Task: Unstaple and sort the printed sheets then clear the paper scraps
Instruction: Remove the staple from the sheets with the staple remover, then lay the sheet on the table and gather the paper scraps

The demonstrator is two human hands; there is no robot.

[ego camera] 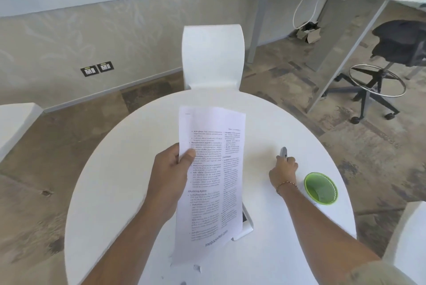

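My left hand (171, 168) holds printed sheets (209, 183) by their left edge, thumb on the front, lifted above the round white table (115, 192). My right hand (284, 168) reaches out over the table to the right of the sheets and grips a small grey metal tool (283, 153), which looks like a staple remover; its tip points away from me. A few small paper scraps (197, 268) lie on the table near the sheets' bottom edge. A green basket (320, 188) stands to the right of my right wrist.
A white object with a dark face (245, 225) lies on the table, partly hidden behind the sheets. A white chair (213, 56) stands at the far side. A black office stool (391, 59) and another table's legs are at the right.
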